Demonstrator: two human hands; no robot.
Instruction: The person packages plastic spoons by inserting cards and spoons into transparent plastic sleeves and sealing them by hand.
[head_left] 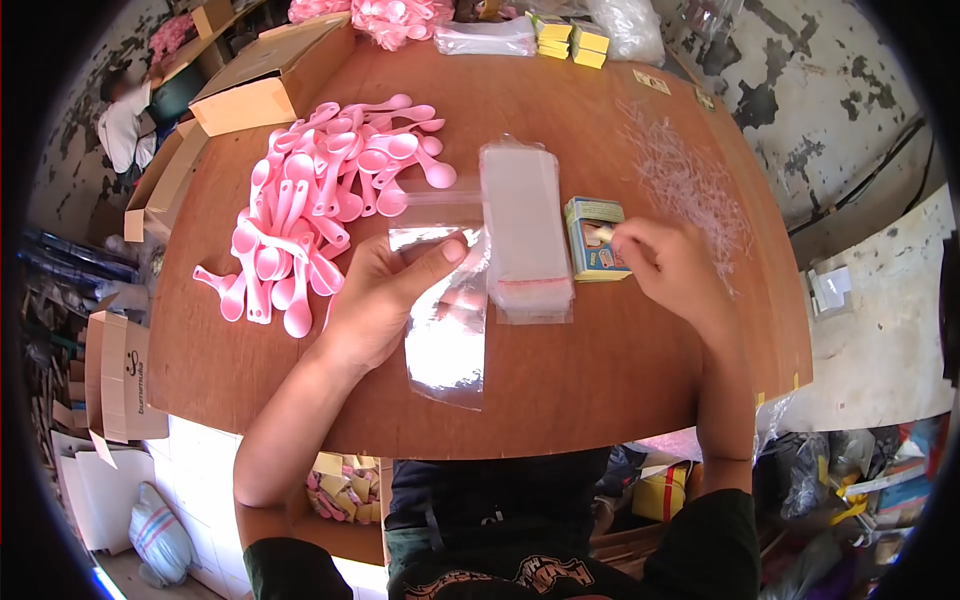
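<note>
My left hand grips a clear, shiny plastic bag, thumb on top and fingers showing through the film from behind. Just right of the bag lies a stack of clear plastic bags. My right hand is at the right side of a stack of printed cards, thumb and fingers pinched together over its top. Whether a card is between those fingertips is too small to tell. A heap of pink plastic spoons lies left of the bags, its near end close to my left hand.
Thin clear plastic strips are scattered on the right of the wooden table. At the back are a cardboard box, more bagged pink spoons and yellow card stacks. A person is at the far left.
</note>
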